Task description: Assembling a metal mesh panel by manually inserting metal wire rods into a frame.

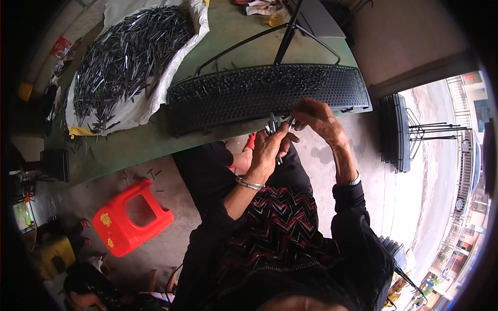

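Note:
My left hand point(267, 153) is closed around a small bunch of thin dark strips point(272, 126), whose shiny ends stick out past the thumb and below the fingers. Right beside it, my right hand point(317, 120) is pinched, with a thin shiny strip point(291, 123) at its fingertips, partly hidden by the fingers. Just beyond both hands, a long black perforated panel point(233, 106) with a honeycomb of holes lies along the table's near edge. Dark pieces stand up from the holes along its far side. A black wire frame point(282, 46) rises behind it.
A large heap of dark strips point(135, 57) lies on a white sack point(158, 98) at the table's point(98, 160) left. A red plastic stool point(162, 220) stands on the floor at left. Black panels with wire legs point(397, 132) are stacked at right. Another person point(85, 290) shows at lower left.

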The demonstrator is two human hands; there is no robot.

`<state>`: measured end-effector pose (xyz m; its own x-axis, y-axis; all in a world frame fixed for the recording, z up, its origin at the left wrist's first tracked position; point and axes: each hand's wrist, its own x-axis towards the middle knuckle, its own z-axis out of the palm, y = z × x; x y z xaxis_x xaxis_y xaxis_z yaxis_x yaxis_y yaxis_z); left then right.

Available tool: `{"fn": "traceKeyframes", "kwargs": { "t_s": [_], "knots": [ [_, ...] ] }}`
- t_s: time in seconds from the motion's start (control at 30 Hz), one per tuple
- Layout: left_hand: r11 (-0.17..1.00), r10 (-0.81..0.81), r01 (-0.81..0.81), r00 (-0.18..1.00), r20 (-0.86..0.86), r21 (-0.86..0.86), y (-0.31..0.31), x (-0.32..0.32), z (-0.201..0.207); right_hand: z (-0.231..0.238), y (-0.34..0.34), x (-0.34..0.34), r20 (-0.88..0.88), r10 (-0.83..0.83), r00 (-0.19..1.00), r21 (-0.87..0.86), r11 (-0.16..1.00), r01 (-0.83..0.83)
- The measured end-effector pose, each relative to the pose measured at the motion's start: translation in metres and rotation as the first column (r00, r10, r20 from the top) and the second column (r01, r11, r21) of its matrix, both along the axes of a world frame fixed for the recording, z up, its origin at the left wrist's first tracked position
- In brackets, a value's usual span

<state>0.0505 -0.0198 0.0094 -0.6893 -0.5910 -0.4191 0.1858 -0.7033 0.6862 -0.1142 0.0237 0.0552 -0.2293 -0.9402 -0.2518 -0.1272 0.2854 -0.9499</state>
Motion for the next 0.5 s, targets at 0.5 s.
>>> {"fn": "traceKeyframes", "kwargs": {
  "t_s": [0.5],
  "knots": [
    [0.997, 0.071, -0.071, 0.993, 0.098, -0.001, -0.0019, 0.0005, -0.0036, -0.0032, 0.0053, -0.0027, -0.086, -0.165, 0.983, -0.198, 0.969, 0.145]
  ]
}}
